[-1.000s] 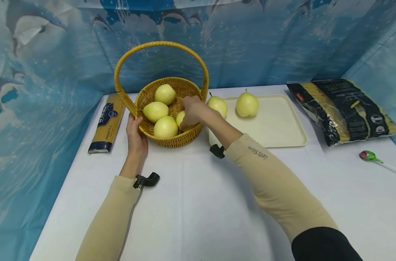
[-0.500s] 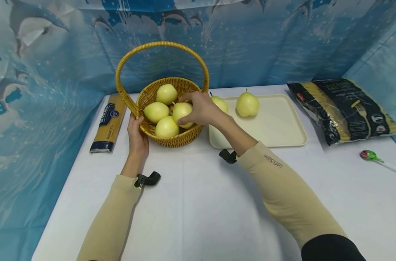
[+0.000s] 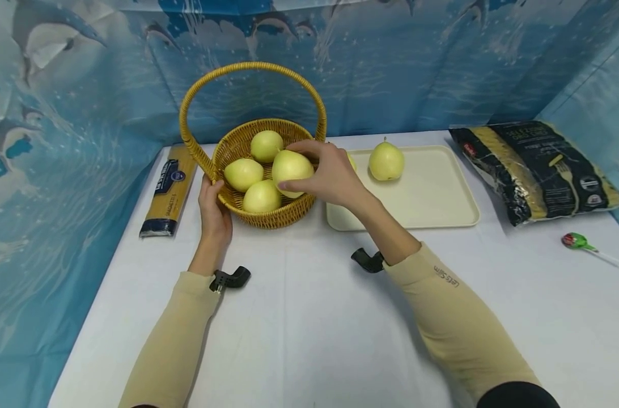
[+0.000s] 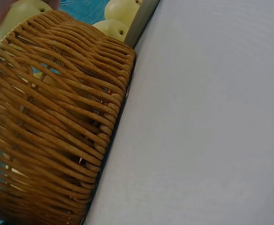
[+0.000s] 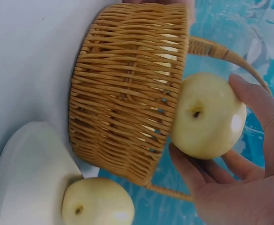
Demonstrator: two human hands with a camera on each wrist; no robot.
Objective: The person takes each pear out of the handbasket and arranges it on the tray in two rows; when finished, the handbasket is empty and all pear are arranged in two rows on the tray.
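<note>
In the head view my right hand (image 3: 335,174) grips a pale yellow-green pear (image 3: 292,170) over the right side of a wicker basket (image 3: 274,220). The right wrist view has this pear (image 5: 209,117) level with the basket's rim, thumb on one side and fingers on the other. Three more pears, one of them a pear (image 3: 262,196) at the front, lie in the basket. My left hand (image 3: 215,218) holds the basket's left side, its thumb over the rim; the fingers behind the wicker are hidden.
Right of the basket a cream tray (image 3: 432,192) bears a pear (image 3: 386,161) and another mostly behind my right hand. A spaghetti pack (image 3: 168,192) lies at left. A black-and-gold pasta bag (image 3: 539,173) and a lollipop (image 3: 577,242) lie at right.
My right hand has drawn one pear up from inside the basket and slightly right. The rear pear in the basket has shifted a little right. My left hand stays at the basket's side.
</note>
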